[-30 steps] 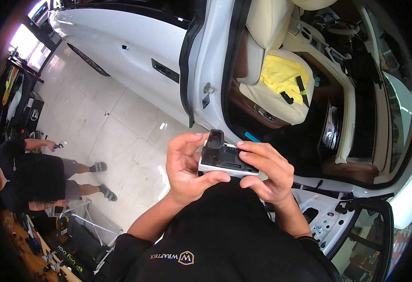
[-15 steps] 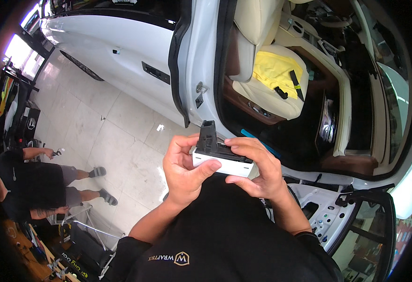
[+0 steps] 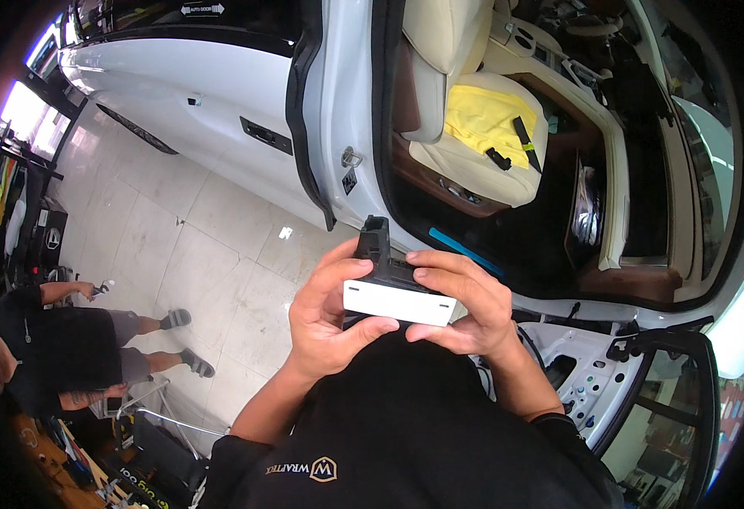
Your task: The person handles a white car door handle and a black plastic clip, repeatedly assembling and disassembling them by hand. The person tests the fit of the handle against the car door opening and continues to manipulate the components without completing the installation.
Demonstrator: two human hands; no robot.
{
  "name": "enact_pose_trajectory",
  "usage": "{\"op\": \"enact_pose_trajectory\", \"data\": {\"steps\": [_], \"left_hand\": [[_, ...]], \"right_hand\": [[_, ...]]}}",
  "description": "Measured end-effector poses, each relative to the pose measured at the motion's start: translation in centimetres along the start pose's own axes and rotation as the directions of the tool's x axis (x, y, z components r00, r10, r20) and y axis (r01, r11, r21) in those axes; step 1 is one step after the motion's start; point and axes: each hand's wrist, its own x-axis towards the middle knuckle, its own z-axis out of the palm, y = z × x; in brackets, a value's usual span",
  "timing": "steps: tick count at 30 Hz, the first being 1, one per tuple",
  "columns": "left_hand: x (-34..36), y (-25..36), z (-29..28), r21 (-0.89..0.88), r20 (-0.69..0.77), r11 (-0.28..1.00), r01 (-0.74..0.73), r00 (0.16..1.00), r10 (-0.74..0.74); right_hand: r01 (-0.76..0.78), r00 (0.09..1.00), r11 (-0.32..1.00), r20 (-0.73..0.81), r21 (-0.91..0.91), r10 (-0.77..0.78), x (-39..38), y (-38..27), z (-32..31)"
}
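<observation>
Between both hands, in front of my chest, is a black-and-white plastic part (image 3: 396, 301). Its long white rectangular face has a small dark slot near each end, and a black block sticks up from its left side. My left hand (image 3: 325, 318) grips the left end, thumb along the lower edge and fingers against the black side. At the other end my right hand (image 3: 478, 310) holds it, fingertips on the black top and thumb below the white face.
A white car's open doorway (image 3: 372, 127) lies ahead, with a yellow cloth (image 3: 482, 123) on its cream seat (image 3: 516, 191). A bare-metal door panel (image 3: 597, 373) is at right. Another person (image 3: 67, 339) stands at left beside a folding chair (image 3: 156, 437); a blue strip (image 3: 461, 248) lies along the sill.
The plastic part has tilted so its white face shows more fully. My left thumb has slid off that face to its lower edge. The view has shifted slightly.
</observation>
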Motion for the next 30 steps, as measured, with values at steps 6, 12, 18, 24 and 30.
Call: {"op": "enact_pose_trajectory", "data": {"steps": [6,12,18,24,30], "left_hand": [[0.4,-0.1,0.1,-0.129,-0.061,0.988,0.09,0.993,-0.098],[0.1,-0.5,-1.1,-0.037,0.018,0.999,0.02,1.0,-0.02],[0.6,-0.4,-0.9,-0.024,0.018,0.999,0.037,0.999,-0.037],[0.8,-0.2,-1.0,-0.011,0.048,1.0,0.022,0.999,-0.021],[1.6,0.0,-0.9,0.061,0.077,0.996,-0.066,0.995,0.062]], "right_hand": [[-0.053,0.996,0.989,-0.07,0.137,0.063,-0.2,0.2,0.6],[0.011,0.996,0.993,-0.092,0.115,-0.001,0.0,-0.2,0.7],[0.054,0.996,0.991,-0.071,0.122,-0.046,-0.2,0.3,0.3],[0.024,0.999,0.992,-0.052,0.121,-0.018,-0.3,0.0,-0.4],[-0.016,0.992,0.986,-0.121,0.164,0.036,-0.6,-0.2,0.2]]}}
